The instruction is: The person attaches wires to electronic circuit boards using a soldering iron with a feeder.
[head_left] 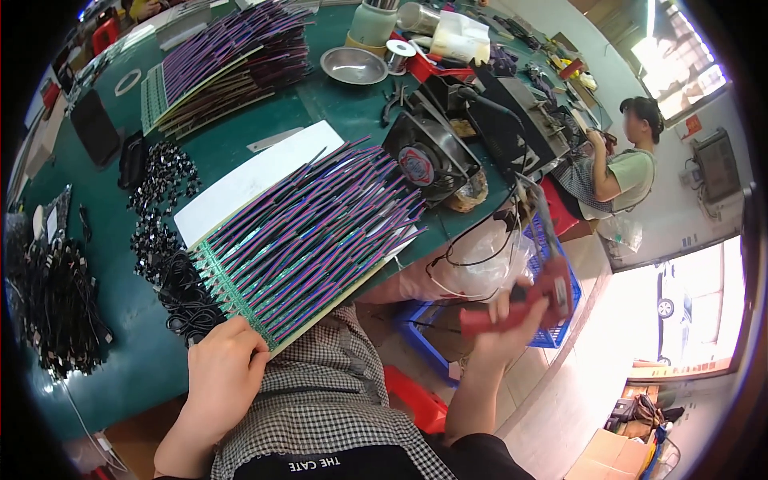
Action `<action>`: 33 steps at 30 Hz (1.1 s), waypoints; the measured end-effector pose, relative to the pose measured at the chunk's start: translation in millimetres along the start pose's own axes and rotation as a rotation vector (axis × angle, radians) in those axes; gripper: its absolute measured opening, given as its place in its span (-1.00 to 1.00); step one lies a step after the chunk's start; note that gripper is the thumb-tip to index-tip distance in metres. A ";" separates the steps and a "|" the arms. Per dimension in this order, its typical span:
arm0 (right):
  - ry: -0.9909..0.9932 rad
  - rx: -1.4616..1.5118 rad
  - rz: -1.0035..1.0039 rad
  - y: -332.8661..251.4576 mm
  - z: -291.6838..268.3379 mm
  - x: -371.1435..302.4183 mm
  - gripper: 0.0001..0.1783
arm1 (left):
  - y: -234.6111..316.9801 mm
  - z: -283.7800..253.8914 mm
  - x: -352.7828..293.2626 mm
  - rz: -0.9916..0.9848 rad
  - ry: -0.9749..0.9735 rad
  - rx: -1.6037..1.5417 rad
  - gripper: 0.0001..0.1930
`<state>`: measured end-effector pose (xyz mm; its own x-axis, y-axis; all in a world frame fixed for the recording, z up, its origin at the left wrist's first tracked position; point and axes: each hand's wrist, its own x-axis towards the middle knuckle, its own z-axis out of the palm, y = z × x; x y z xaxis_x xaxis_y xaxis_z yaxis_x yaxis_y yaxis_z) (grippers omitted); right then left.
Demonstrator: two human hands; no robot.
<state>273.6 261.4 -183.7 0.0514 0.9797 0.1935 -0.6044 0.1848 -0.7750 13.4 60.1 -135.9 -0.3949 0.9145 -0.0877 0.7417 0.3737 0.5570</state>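
Observation:
My left hand (224, 370) pinches the near corner of a green circuit board panel (226, 290). Rows of purple, black and blue wires (316, 232) fan out from the panel toward the right, over a pale sheet (260, 176). Off the table's edge on the right, my right hand (510, 330) is wrapped round the handle of a red soldering gun (554, 294), slightly blurred. The gun's metal front end points up and away, apart from the panel. Beside my left hand lies a heap of black cables (188, 300).
Small black parts (164, 180) and a cable bundle (60, 304) lie at left. Another wired stack (232, 68) stands behind. A fan unit (428, 152), metal bowl (354, 66) and solder spool (398, 56) are at the back. A blue crate (552, 320) stands below; a co-worker (632, 164) sits right.

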 end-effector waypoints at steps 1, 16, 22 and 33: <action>-0.012 0.103 0.081 6.9 -2.3 13.8 -0.50 | 1.5 0.3 0.6 -0.014 0.013 -0.018 -0.94; -0.504 0.827 0.543 10.9 55.2 16.1 -0.30 | -15.3 11.7 -9.3 0.098 0.074 0.125 -0.95; -0.503 0.787 0.953 63.2 129.8 -9.8 -0.23 | -22.2 0.8 -13.6 0.185 0.109 0.115 -0.92; -0.703 0.313 0.949 120.8 162.8 -4.1 -0.23 | -89.1 -21.5 13.3 -0.045 0.377 0.076 -0.46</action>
<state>70.9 267.2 -180.1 -0.8966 0.4426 -0.0126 -0.3381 -0.7027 -0.6260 -69.6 35.7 -169.0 -0.5887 0.7814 0.2069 0.7518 0.4352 0.4954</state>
